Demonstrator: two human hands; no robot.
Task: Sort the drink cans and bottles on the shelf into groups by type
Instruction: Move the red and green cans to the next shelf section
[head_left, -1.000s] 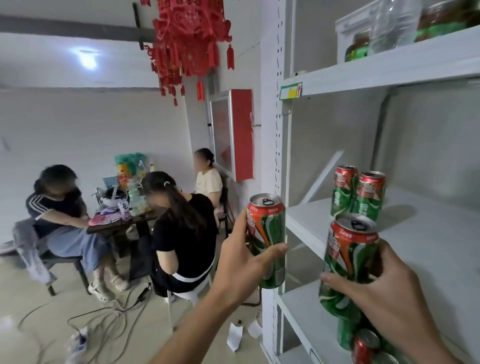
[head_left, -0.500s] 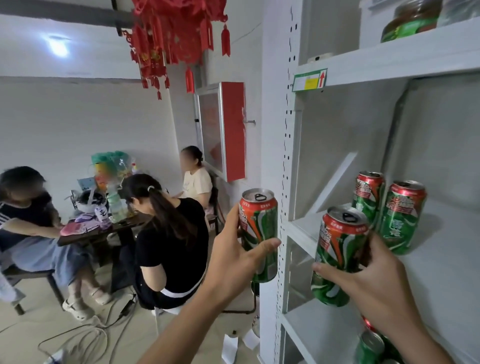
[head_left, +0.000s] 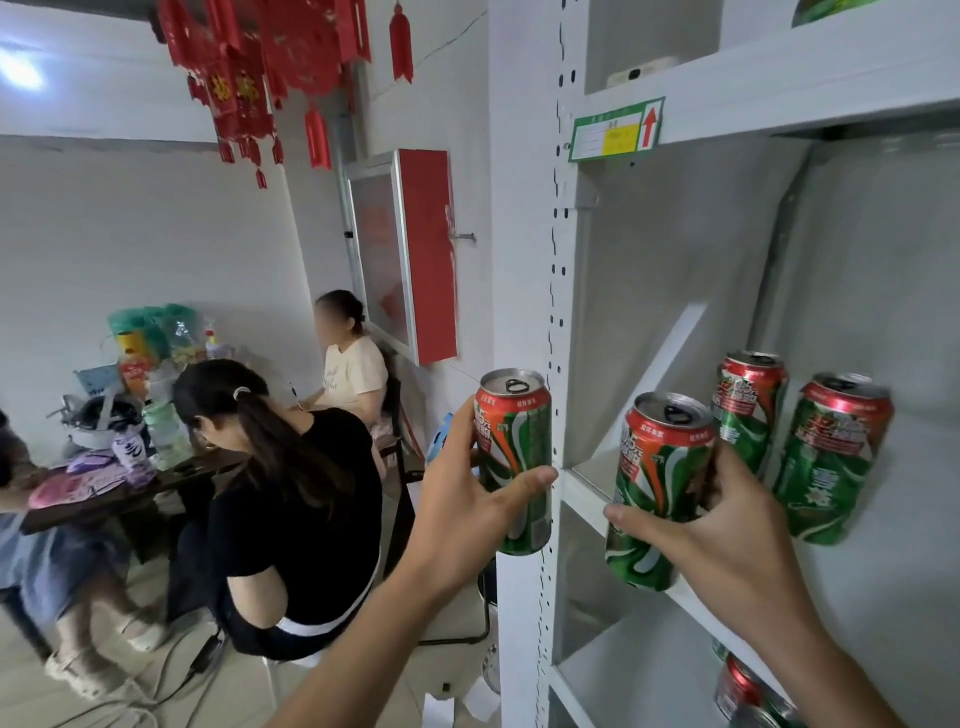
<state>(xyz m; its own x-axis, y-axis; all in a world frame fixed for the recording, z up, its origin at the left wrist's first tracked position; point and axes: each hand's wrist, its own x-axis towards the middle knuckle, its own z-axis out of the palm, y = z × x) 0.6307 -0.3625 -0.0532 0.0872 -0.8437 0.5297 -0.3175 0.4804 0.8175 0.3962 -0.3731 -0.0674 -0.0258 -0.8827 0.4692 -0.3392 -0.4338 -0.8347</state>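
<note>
While the shelf (head_left: 883, 519) runs off frame at right, four green-and-red cans show in full: 2 standing upright on it, rear can (head_left: 750, 410) and right can (head_left: 831, 457), plus 2 in hand. Left hand (head_left: 467, 499) has fingers wrapped round a can (head_left: 514, 457) outside the upright post; right hand (head_left: 727, 525) grips another can (head_left: 660, 488) at the shelf's front edge. More cans (head_left: 748, 696) one level down are cut off, no. unclear.

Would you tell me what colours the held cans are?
Green with white swirls and red tops, clearest on the left hand's can, head view.
</note>
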